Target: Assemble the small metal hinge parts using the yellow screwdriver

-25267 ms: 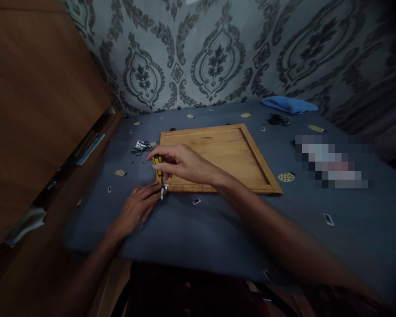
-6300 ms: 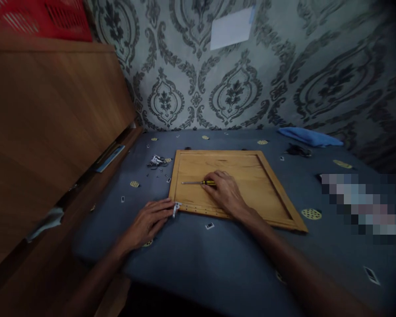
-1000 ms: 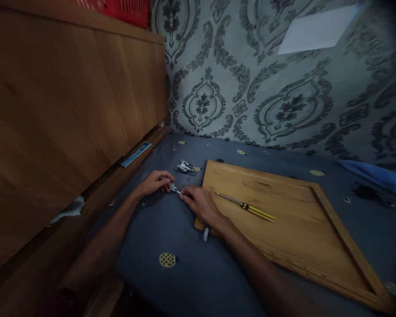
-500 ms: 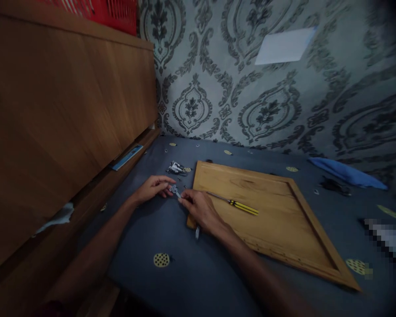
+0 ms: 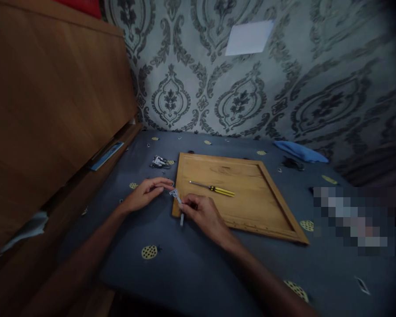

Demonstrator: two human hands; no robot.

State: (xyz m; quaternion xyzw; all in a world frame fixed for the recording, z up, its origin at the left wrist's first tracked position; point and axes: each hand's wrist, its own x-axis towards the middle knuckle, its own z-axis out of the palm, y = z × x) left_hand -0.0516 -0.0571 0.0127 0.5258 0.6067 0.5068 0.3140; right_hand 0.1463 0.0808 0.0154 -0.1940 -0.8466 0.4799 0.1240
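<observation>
My right hand (image 5: 203, 215) pinches a small silver metal hinge (image 5: 174, 194) between thumb and fingers, above the near left corner of a framed wooden door panel (image 5: 240, 215). My left hand (image 5: 147, 193) is open just left of the hinge, its fingers stretched towards it; whether the fingertips touch it I cannot tell. A yellow and black screwdriver (image 5: 219, 190) lies on the panel. Below the right hand's fingertips a short grey metal piece (image 5: 181, 219) shows beside the panel's corner. Several more metal hinges (image 5: 160, 162) lie in a heap beyond my left hand.
A wooden cabinet (image 5: 59, 97) rises on the left, with a blue flat packet (image 5: 107, 156) on its lower ledge. Against the patterned wall at the back right lie a blue cloth (image 5: 300, 152) and a dark bundle (image 5: 292, 164). The dark blue patterned cover (image 5: 181, 273) spreads underneath.
The view has swung to the right, so everything sits further left. My left hand's fingers have straightened and drawn off the hinge, which stays in my right hand.
</observation>
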